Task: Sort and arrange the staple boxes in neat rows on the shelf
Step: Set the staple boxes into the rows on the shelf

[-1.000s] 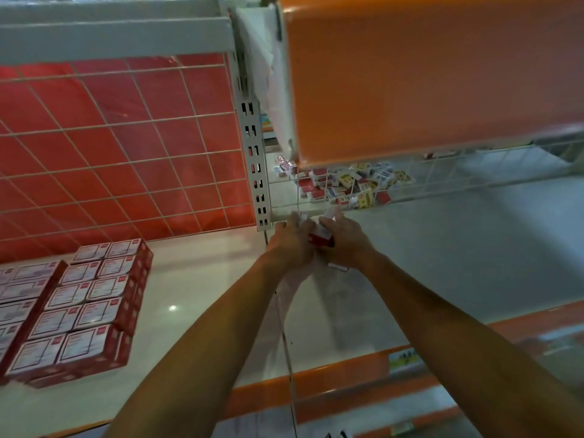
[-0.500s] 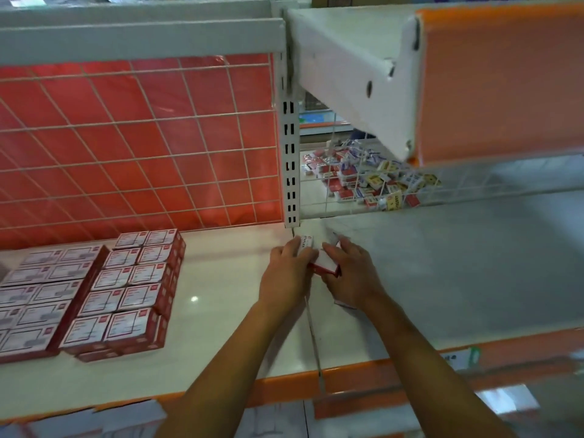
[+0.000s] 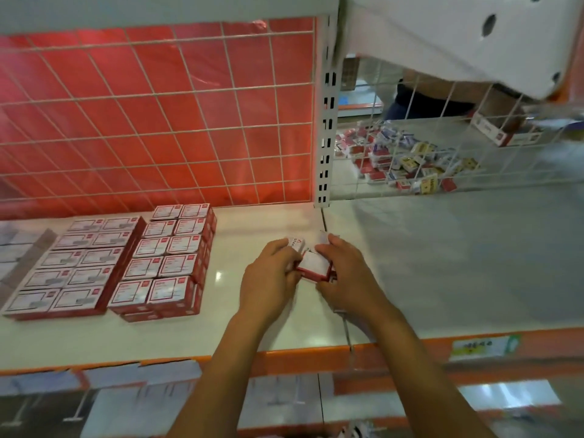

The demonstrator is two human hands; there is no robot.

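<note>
The light was soft, even and rather dim, with one small glare spot on the glossy shelf (image 3: 252, 330). Wide-angle distortion bowed the wire grid (image 3: 158, 134). Motion blur smeared the edges, worst at the white bracket (image 3: 458, 42) upper right.

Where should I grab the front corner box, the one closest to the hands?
Probably its left and right sides, coming from above on the right. The corner box lies flat, label up, its right and front sides free toward bare shelf; its left side touches a neighbour, so nudge it right first.
</note>
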